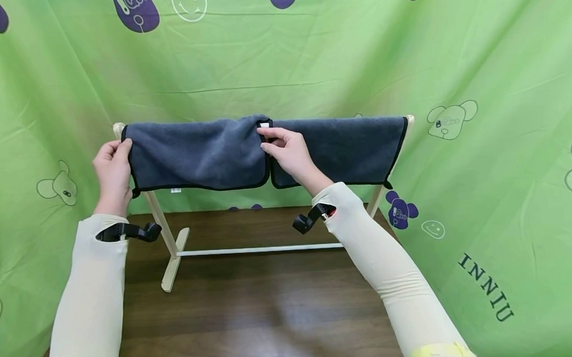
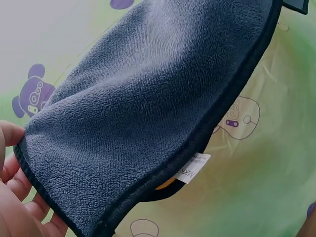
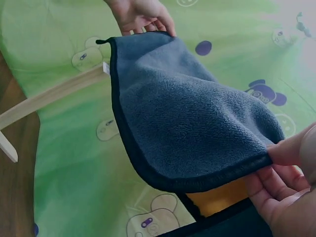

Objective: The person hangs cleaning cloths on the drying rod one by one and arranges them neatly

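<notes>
Two blue-grey towels with black edging hang side by side over the top bar of a wooden rack. The left towel (image 1: 194, 156) has its outer edge pinched by my left hand (image 1: 113, 172), thumb in front and fingers behind. Its inner edge, near the middle of the rack, is pinched by my right hand (image 1: 289, 151) between thumb and fingers. In the right wrist view, a yellow-orange underside (image 3: 222, 200) shows below this towel. A white label (image 2: 193, 168) sticks out from its lower edge. The right towel (image 1: 337, 149) hangs flat, untouched by either hand.
The pale wooden rack (image 1: 172, 266) stands on a brown wood floor (image 1: 254, 318), with a white lower rail (image 1: 260, 249) near the ground. Green printed cloth (image 1: 497, 190) surrounds it at the back and both sides. A black wrist camera (image 1: 311, 218) is strapped to each sleeve.
</notes>
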`<state>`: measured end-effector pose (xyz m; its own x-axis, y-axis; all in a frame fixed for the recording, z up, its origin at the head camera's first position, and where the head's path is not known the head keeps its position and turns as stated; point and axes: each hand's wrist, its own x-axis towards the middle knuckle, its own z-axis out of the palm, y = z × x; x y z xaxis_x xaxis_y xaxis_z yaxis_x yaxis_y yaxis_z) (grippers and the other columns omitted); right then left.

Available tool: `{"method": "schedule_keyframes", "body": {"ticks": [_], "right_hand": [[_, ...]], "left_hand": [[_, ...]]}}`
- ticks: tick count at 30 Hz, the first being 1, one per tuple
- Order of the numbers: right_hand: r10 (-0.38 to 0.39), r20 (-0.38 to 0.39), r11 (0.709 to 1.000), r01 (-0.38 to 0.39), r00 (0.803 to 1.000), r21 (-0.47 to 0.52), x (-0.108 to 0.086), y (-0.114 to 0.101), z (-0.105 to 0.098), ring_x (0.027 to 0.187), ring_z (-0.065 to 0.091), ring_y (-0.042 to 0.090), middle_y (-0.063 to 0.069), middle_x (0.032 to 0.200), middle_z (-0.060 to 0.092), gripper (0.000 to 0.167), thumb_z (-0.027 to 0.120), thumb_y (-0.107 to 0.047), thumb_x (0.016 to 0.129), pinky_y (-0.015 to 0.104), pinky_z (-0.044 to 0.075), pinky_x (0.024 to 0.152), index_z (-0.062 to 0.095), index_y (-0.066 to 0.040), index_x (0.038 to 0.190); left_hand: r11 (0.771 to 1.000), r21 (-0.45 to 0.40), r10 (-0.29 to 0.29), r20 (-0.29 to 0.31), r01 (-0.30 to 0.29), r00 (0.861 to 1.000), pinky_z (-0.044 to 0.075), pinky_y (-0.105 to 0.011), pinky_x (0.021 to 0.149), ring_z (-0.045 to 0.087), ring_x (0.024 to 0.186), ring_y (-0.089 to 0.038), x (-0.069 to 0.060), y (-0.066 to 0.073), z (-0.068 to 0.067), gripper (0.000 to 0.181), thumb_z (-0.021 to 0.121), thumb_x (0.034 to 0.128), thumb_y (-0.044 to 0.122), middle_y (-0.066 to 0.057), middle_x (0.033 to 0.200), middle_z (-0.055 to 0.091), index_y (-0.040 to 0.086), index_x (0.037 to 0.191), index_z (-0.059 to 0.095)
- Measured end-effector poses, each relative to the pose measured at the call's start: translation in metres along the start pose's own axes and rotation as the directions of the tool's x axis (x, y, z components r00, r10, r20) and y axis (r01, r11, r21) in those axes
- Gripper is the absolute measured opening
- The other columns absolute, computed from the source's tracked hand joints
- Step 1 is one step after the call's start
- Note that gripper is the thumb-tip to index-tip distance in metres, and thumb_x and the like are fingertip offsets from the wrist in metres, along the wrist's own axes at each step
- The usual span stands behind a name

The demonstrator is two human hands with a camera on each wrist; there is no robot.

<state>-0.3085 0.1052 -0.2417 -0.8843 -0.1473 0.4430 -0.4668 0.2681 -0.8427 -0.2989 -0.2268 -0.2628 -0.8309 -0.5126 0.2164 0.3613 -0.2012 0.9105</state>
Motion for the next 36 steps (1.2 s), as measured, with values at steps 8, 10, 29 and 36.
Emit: {"method": "schedule_keyframes", "body": {"ticks": [8, 10, 29, 36], "right_hand": [[-0.035, -0.016, 0.995, 0.036, 0.999, 0.089, -0.003, -0.003, -0.002, 0.074, 0.055, 0.01, 0.013, 0.12, 0.061, 0.038, 0.062, 0.009, 0.092, 0.022, 0.051, 0.066, 0.066, -0.001, 0.128], [-0.045, -0.023, 0.994, 0.047, 0.999, 0.096, -0.005, -0.002, -0.002, 0.073, 0.054, 0.009, 0.012, 0.121, 0.061, 0.037, 0.06, 0.011, 0.091, 0.022, 0.05, 0.066, 0.067, 0.0, 0.126], [0.04, 0.078, 0.941, -0.064, 0.996, 0.331, 0.0, -0.005, -0.001, 0.076, 0.055, 0.009, 0.006, 0.109, 0.064, 0.04, 0.061, 0.002, 0.096, 0.022, 0.051, 0.072, 0.059, -0.001, 0.136], [0.006, 0.015, 0.974, -0.009, 1.0, 0.225, 0.002, -0.005, -0.005, 0.078, 0.058, 0.01, 0.007, 0.147, 0.049, 0.045, 0.062, 0.003, 0.096, 0.022, 0.052, 0.071, 0.055, -0.001, 0.14]], "left_hand": [[1.0, -0.004, 0.027, -0.015, -0.027, 1.0, 0.042, -0.015, 0.065, 0.05, 0.075, -0.008, 0.005, 0.002, 0.001, 0.015, 0.067, 0.0948, 0.011, 0.002, 0.079, 0.054, 0.015, 0.081, 0.063], [0.999, -0.013, 0.029, -0.018, -0.029, 0.999, 0.043, -0.015, 0.065, 0.051, 0.075, -0.008, 0.006, 0.002, 0.001, 0.016, 0.067, 0.0946, 0.01, 0.002, 0.079, 0.055, 0.015, 0.08, 0.062], [0.999, -0.033, 0.009, -0.046, -0.01, 0.999, 0.042, -0.016, 0.064, 0.05, 0.074, -0.009, 0.006, 0.002, -0.003, 0.015, 0.068, 0.0937, 0.009, 0.002, 0.08, 0.054, 0.014, 0.081, 0.062], [0.999, -0.022, 0.034, -0.059, -0.035, 0.998, 0.042, -0.016, 0.064, 0.05, 0.074, -0.008, 0.007, 0.001, -0.004, 0.017, 0.069, 0.0929, 0.009, 0.002, 0.079, 0.055, 0.015, 0.079, 0.063]]}}
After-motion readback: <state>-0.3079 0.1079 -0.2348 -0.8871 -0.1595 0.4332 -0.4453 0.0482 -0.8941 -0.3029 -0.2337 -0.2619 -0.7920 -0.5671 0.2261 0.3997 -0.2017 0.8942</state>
